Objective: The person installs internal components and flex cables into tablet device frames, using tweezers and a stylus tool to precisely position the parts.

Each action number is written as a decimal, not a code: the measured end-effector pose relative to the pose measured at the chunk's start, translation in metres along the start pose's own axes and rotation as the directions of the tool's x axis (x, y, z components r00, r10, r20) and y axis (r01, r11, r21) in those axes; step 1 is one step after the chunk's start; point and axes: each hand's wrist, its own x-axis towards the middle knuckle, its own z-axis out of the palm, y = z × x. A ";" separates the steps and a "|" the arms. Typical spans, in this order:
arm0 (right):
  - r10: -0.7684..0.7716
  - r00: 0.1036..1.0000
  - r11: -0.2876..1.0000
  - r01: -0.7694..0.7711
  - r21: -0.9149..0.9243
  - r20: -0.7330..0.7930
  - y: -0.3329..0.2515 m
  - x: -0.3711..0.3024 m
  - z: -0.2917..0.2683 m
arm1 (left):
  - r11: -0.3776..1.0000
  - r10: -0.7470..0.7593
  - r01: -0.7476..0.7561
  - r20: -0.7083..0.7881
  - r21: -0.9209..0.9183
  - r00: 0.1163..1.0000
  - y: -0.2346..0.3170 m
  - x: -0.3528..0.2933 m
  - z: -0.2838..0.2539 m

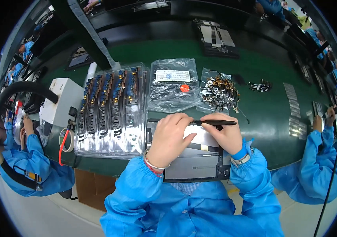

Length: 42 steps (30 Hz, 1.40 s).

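In front of me lies an opened flat device, like a tablet (196, 168), with grey battery-like panels, a black frame and a small yellowish patch. My left hand (170, 138) rests over its upper left part, thumb spread away from the bent fingers; the fingertips reach the far edge. A slim black pen-like tool (219, 122) is gripped in my right hand (227, 136), lying nearly level with its tip pointing left, close to my left fingertips. What the tip touches is hidden by the fingers.
Clear plastic trays (111, 114) of small parts stand left, beside a white box (64, 100) and a tape roll (66, 140). Behind the device are a plastic bag (173, 85) and a heap of small cables (220, 93). Silver pieces (293, 106) lie right. Co-workers sit both sides.
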 end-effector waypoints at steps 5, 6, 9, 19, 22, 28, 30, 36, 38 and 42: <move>-0.003 1.000 1.000 0.004 -0.022 0.022 -0.004 0.004 -0.001 | 0.998 0.049 -0.050 0.041 0.036 0.998 0.001 0.003 -0.001; 0.007 1.000 1.000 -0.007 -0.022 0.022 -0.004 0.003 -0.003 | 0.998 0.047 -0.049 0.049 0.029 0.998 0.001 0.004 -0.002; -0.066 0.998 0.997 0.066 -0.049 -0.001 -0.003 0.002 -0.005 | 0.997 0.049 -0.053 0.075 0.059 0.996 0.003 0.003 -0.003; -0.023 1.000 0.999 0.023 -0.031 0.002 0.000 0.002 -0.007 | 0.988 0.145 -0.122 -0.310 0.094 0.940 0.034 -0.043 -0.053; 0.005 1.000 0.996 -0.005 0.088 -0.001 -0.007 0.000 -0.002 | 0.636 -0.030 -0.752 -0.979 -0.173 0.200 0.057 -0.099 -0.057; -0.056 0.988 0.898 0.112 0.425 -0.142 -0.012 -0.054 -0.047 | 0.969 -0.008 0.131 -0.504 0.208 0.863 -0.010 -0.090 -0.105; -0.006 0.982 0.956 0.061 0.288 -0.187 -0.016 -0.083 -0.060 | 0.967 -0.046 0.149 -0.436 0.206 0.899 -0.037 -0.065 -0.123; 0.149 0.914 0.980 -0.086 0.180 -0.377 -0.023 -0.140 -0.065 | 0.848 -0.034 0.129 -0.191 0.513 0.981 -0.114 -0.002 -0.142; 0.168 0.899 0.976 -0.094 0.196 -0.406 -0.026 -0.147 -0.064 | 0.860 -0.093 0.095 -0.030 0.501 0.995 -0.121 0.010 -0.136; 0.166 0.914 0.975 -0.097 0.199 -0.370 -0.033 -0.159 -0.058 | 0.794 -0.201 0.148 0.025 0.589 0.979 -0.121 0.017 -0.134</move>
